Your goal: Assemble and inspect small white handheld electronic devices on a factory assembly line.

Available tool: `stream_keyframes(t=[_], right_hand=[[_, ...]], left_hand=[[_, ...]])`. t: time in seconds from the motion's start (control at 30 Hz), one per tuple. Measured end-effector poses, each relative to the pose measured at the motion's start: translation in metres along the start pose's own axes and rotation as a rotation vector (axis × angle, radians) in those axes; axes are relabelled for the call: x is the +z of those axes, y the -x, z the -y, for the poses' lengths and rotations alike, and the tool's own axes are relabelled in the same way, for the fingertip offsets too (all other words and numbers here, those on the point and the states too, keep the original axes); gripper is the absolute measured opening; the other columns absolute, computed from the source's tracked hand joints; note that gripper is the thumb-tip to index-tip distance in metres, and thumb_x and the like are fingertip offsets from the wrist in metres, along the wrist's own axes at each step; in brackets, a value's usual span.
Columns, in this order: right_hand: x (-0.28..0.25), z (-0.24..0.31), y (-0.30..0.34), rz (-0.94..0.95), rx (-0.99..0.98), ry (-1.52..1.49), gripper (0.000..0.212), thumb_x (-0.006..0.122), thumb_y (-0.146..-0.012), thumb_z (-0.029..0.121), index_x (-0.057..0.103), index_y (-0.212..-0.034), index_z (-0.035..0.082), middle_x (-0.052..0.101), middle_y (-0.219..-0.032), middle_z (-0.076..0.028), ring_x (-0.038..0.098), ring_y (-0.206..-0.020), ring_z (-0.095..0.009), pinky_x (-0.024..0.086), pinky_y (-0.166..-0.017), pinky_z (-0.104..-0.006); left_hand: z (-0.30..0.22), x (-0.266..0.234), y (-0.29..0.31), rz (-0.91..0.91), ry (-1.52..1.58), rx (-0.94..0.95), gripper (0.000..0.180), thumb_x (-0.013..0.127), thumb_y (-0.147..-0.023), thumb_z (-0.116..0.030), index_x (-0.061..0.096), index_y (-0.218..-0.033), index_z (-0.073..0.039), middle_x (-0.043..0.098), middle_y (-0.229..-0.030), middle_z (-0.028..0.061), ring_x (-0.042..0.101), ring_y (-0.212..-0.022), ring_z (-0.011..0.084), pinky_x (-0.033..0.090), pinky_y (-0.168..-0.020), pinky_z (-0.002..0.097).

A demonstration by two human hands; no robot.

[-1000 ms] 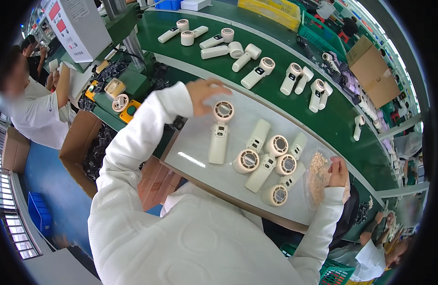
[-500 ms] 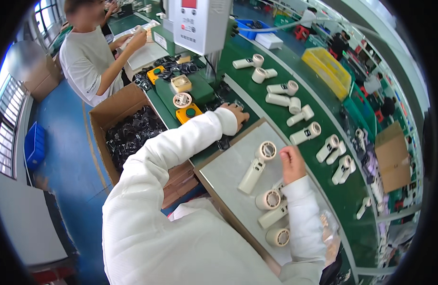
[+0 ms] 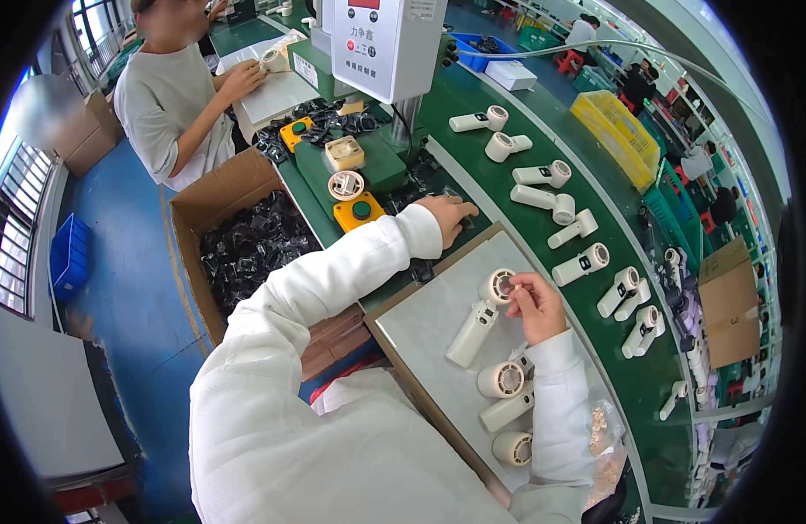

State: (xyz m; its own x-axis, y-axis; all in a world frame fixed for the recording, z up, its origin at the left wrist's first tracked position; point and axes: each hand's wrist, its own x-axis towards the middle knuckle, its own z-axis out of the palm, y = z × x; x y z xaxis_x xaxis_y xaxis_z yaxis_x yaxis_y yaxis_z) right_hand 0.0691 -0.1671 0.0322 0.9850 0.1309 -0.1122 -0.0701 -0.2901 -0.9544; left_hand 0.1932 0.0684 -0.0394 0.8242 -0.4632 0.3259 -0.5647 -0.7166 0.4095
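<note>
Perhaps the right hand, fingertips narrow, could brush and jolt the fan head at its ten o'clock; left hand: cannot tell.

Handheld fans lie on the board, right of the carton

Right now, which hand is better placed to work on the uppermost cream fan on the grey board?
Probably the right hand: it is right at the round head of that cream fan. The left hand is beyond the grey board, beside black parts.
</note>
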Motion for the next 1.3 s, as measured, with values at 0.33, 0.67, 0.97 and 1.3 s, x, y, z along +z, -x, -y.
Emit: stream_keyframes(t=[0.33,0.67,0.97,1.3], right_hand=[[0.019,-0.004,0.015,0.234,-0.164,0.472,0.009,0.06,-0.084,0.0,0.058,-0.091,0.005,0.061,-0.086,-0.006,0.053,-0.067,-0.019,0.045,-0.063,-0.03],[0.036,-0.014,0.007,0.027,-0.302,0.641,0.01,0.062,-0.081,0.0,0.056,-0.088,0.006,0.054,-0.088,-0.006,0.052,-0.076,-0.023,0.045,-0.069,-0.0327],[0.034,-0.03,-0.005,-0.039,-0.408,0.611,0.009,0.061,-0.082,0.0,0.056,-0.086,0.006,0.053,-0.086,-0.005,0.048,-0.07,-0.019,0.042,-0.066,-0.029],[0.037,-0.038,-0.01,-0.106,-0.247,0.543,0.01,0.063,-0.083,0.004,0.054,-0.084,0.006,0.054,-0.079,-0.006,0.048,-0.067,-0.019,0.043,-0.064,-0.0301]], left_hand=[[-0.004,-0.013,0.011,0.215,0.043,-0.072,0.039,0.06,-0.083,-0.002,0.057,-0.12,-0.013,0.059,-0.109,0.0125,0.064,-0.085,0.0337,0.055,-0.08,0.0398],[-0.004,-0.013,0.02,0.016,0.005,-0.249,0.055,0.063,-0.078,0.003,0.048,-0.128,-0.016,0.045,-0.112,0.0132,0.061,-0.077,0.0319,0.054,-0.077,0.0371],[0.012,-0.018,0.029,-0.031,0.218,-0.18,0.04,0.06,-0.076,0.003,0.06,-0.115,-0.009,0.063,-0.099,0.0117,0.064,-0.081,0.0295,0.054,-0.078,0.0363],[-0.013,-0.039,0.03,0.039,0.414,-0.139,0.036,0.061,-0.078,0.002,0.064,-0.112,-0.008,0.07,-0.091,0.0049,0.061,-0.07,0.0204,0.051,-0.068,0.0286]])
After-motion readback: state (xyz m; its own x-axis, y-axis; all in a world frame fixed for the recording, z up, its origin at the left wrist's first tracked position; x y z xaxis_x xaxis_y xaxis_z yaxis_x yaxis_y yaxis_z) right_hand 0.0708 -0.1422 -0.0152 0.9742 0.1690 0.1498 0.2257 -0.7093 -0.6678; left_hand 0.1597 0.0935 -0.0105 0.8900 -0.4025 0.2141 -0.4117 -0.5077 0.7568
